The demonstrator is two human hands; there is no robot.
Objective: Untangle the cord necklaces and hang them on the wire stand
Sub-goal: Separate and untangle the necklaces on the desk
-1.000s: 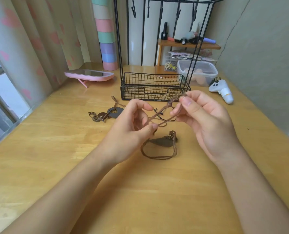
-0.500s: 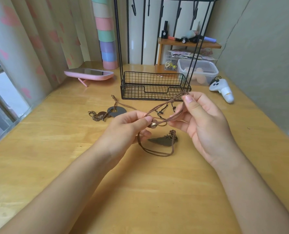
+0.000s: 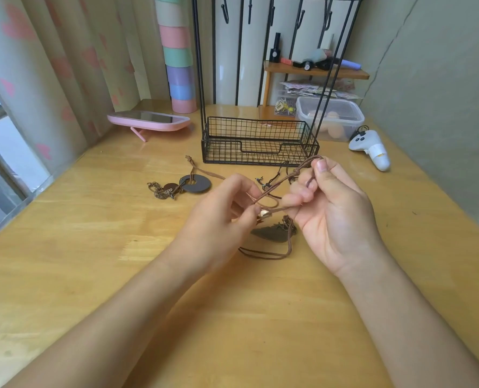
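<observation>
Wooden table (image 3: 92, 275) fills most of the frame, with a heart-print curtain (image 3: 50, 65) down the left edge and a pink mirror (image 3: 148, 121) lying flat at upper left. Just right of that, left of centre, a disc necklace (image 3: 195, 184) sits in a heap on the wood, its cord trailing toward the hands; it looks unsorted.

At centre the left hand (image 3: 218, 217) pinches a brown cord (image 3: 281, 182) between thumb and fingertips, right beside a pale bead (image 3: 263, 213). From there the cord runs up and to the right, fairly taut, to the right hand (image 3: 336, 208), which grips its knotted end between thumb and forefinger while the lower fingers curl round further strands. The hands are close together, joined by that strand. Below them a dark leaf pendant (image 3: 270, 234) rests on the table with a loop of cord; whether it belongs to the held necklace or to another I cannot tell.

Behind the hands, at upper centre, the stand (image 3: 260, 152) rises from its wire basket, and the hooks (image 3: 300, 18) along its top bar are bare. A white controller (image 3: 370, 147) lies at right.

My reading: this is the untangling step, early in the task, with nothing hung. Next, the strands near the right fingers need teasing apart and the bead worked free, then one cleared loop lifted to a hook. Slow pulls seem wise, since a hard tug would probably tighten the knots.
</observation>
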